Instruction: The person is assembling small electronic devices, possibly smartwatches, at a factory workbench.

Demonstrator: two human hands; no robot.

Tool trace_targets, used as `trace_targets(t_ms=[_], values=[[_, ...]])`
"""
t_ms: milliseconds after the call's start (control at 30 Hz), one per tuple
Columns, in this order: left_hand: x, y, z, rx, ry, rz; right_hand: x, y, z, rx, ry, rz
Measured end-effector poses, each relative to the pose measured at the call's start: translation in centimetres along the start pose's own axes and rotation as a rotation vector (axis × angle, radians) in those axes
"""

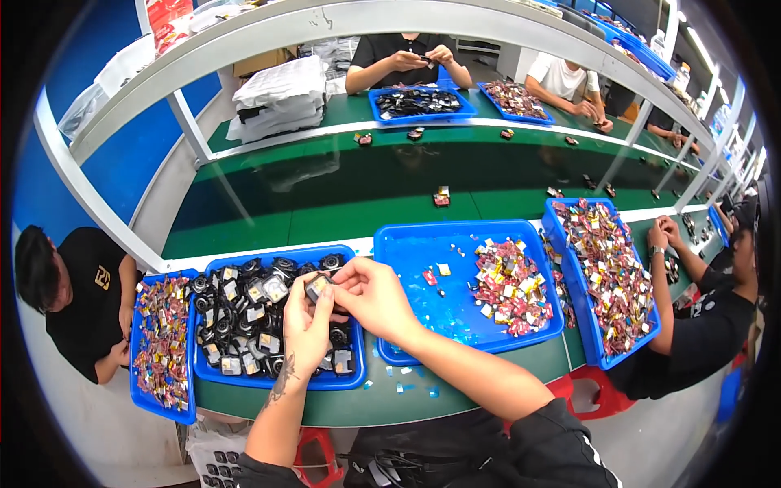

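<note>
Both my hands meet over a blue tray (281,382) heaped with black round-ended housings (236,313), some with pale grey faces. Between my fingertips is a small black housing with a grey face (317,286). My left hand (304,332) is closed around it from below, thumb against its face. My right hand (376,299) pinches its right side; the fingers partly hide the piece. To the right stands another blue tray (407,268), with a pile of small red circuit boards (512,285) at its right side and scraps of blue film on its floor.
Trays of red boards flank me: a left tray (167,409) and a tilted right tray (630,346). Beyond runs a green conveyor belt (366,171) carrying scattered pieces. A metal frame (325,32) arches overhead. Co-workers sit left, right and across the belt.
</note>
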State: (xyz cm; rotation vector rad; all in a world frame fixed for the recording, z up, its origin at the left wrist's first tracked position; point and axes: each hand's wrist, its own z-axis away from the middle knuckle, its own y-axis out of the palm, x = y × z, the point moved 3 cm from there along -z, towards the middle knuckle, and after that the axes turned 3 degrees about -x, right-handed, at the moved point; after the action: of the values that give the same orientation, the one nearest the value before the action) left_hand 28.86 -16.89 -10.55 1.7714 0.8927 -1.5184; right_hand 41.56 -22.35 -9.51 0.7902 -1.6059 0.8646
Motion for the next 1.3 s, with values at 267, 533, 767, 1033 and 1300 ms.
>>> trace_targets(t_ms=[267,533,767,1033,1300], values=[[-0.7,4.0,-1.5,0.170,-0.308,0.397,-2.3,-12.1,3.5,-0.122,-0.215,1.155],[-0.4,4.3,-1.0,0.302,-0.162,0.079,-0.2,-12.7,4.0,-0.184,-0.311,0.928],[-2.1,5.6,0.4,0.346,0.259,-0.357,4.9,-10.2,4.8,0.327,-0.163,0.568],[0.4,4.6,0.1,0.442,-0.104,-0.178,4.7,-8.5,4.9,0.123,0.014,0.401],[0.9,5.5,0.9,0.322,-0.086,0.034,0.7,-8.4,5.0,-0.050,0.104,0.050]])
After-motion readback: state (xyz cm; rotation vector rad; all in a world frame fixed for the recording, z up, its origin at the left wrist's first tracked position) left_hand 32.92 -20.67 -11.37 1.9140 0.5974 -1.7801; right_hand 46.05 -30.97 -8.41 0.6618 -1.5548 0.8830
